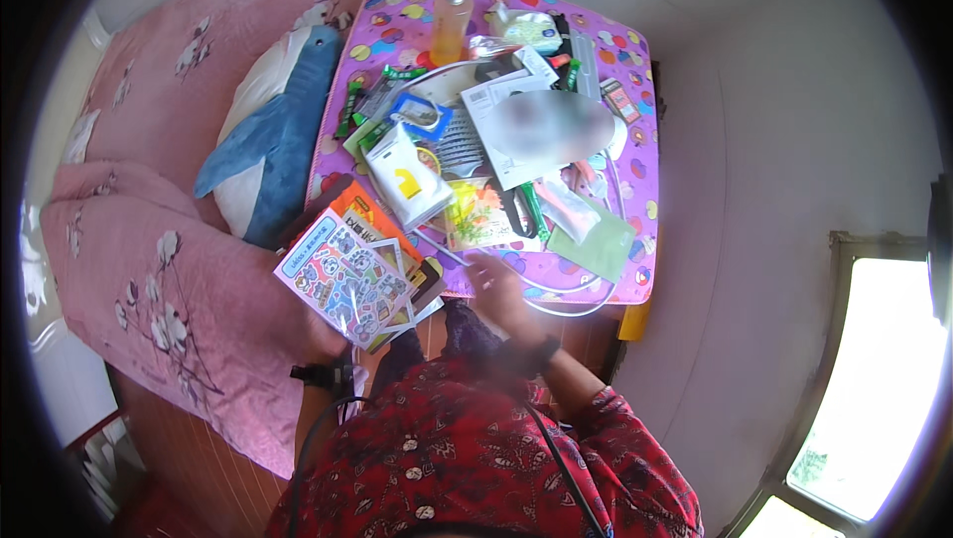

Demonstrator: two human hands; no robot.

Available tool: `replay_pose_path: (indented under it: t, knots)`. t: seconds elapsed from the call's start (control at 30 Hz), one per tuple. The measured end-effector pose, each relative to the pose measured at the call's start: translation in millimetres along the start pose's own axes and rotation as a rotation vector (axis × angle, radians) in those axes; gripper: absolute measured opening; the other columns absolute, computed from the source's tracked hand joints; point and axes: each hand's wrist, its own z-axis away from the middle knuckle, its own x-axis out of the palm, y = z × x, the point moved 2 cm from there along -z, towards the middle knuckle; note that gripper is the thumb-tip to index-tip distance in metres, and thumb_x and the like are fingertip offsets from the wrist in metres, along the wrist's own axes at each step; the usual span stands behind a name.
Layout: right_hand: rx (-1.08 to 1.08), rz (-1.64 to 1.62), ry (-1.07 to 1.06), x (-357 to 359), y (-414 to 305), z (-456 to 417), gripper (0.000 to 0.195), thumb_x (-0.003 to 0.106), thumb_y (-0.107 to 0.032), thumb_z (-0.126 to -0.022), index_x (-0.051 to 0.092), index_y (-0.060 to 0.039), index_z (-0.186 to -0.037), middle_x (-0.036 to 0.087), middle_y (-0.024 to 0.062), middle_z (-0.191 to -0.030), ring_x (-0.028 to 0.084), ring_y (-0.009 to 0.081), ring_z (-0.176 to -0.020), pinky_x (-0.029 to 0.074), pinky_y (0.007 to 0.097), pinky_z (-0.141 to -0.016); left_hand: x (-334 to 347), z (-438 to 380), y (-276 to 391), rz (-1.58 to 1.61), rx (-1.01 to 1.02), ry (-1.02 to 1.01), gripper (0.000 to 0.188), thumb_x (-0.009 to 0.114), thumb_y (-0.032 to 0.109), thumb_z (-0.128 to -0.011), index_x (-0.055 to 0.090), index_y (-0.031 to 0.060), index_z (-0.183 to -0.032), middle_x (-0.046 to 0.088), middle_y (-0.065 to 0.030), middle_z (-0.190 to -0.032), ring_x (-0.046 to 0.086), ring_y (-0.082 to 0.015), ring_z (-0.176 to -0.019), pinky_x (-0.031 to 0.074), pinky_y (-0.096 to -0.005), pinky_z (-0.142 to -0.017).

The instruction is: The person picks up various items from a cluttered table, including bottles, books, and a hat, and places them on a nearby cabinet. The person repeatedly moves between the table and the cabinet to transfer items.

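Observation:
My left hand [322, 338] grips a stack at its lower left edge, in front of the table. On top of the stack lies a sticker sheet [345, 277] in a clear sleeve, with small cartoon figures. An orange packet [365, 212] and a white-edged card [396, 259] stick out from beneath it. My right hand [495, 292] is blurred and hovers at the table's front edge, fingers loosely apart, with nothing visible in it. Its fingertips are close to a thin white hoop or cable [540, 286]; touching or not, I cannot tell. A yellow floral packet [482, 214] lies just beyond.
The purple fruit-patterned table [636, 188] bears a white tissue pack [409, 177], a hairbrush [460, 140], a white box [495, 158], a green sheet [599, 248], an orange-tinted bottle [450, 28] and wet wipes [530, 30]. A plush shark [275, 136] lies on the pink bed [149, 188] at left.

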Motion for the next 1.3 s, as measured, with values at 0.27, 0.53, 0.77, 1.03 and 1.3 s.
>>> replay_pose_path:
  t: [0.27,0.53,0.77,1.03,1.3]
  knots:
    - [0.136,0.835,0.405,-189.6,122.3,-29.5,0.084,0.078,-0.039,-0.065,0.042,-0.0134,-0.137,0.042,0.0165,-0.133,0.037,0.0372,-0.123,0.034,0.0599,-0.090,-5.0,-2.7,-3.2,-0.111,0.027,0.168,0.078,0.045,0.058,-0.089,0.025,0.0088,-0.146,0.029,-0.0122,-0.150,0.028,-0.0312,-0.136,0.021,-0.0478,-0.112]
    - [0.284,0.905,0.280,-204.0,132.9,-42.1,0.096,0.081,-0.050,-0.059,0.037,-0.0227,-0.140,0.039,0.0143,-0.134,0.034,0.0385,-0.125,0.027,0.0641,-0.098,4.8,-4.3,-6.7,-0.242,0.064,0.514,0.059,0.058,0.019,-0.091,0.031,0.0025,-0.141,0.044,-0.0156,-0.137,0.043,-0.0310,-0.126,0.035,-0.0477,-0.106]
    - [0.401,0.839,-0.067,-221.8,143.3,-75.1,0.094,0.083,-0.040,-0.053,0.043,-0.0174,-0.135,0.049,0.0147,-0.128,0.042,0.0361,-0.125,0.026,0.0662,-0.094,-9.9,-5.2,-5.9,-0.232,0.062,0.565,0.056,0.060,0.015,-0.090,0.035,0.0035,-0.138,0.048,-0.0151,-0.133,0.047,-0.0312,-0.122,0.038,-0.0488,-0.104]
    - [0.383,0.398,0.025,-266.9,72.5,-26.5,0.032,0.073,-0.026,-0.071,0.070,0.0004,-0.088,0.067,0.0109,-0.067,0.066,0.0184,-0.064,0.051,0.0335,-0.062,-10.5,-2.8,-8.3,-0.251,0.121,0.600,0.052,0.060,0.015,-0.090,0.038,0.0034,-0.136,0.050,-0.0149,-0.132,0.048,-0.0305,-0.121,0.039,-0.0478,-0.103]
    - [0.218,-0.047,0.251,-266.2,-21.4,6.5,0.016,0.065,-0.011,-0.083,0.067,0.0007,-0.094,0.066,0.0049,-0.073,0.060,0.0097,-0.064,0.049,0.0277,-0.059,-15.4,-4.6,-9.2,-0.179,0.074,0.529,0.052,0.058,0.016,-0.092,0.037,0.0022,-0.137,0.049,-0.0153,-0.133,0.048,-0.0304,-0.121,0.039,-0.0474,-0.103]
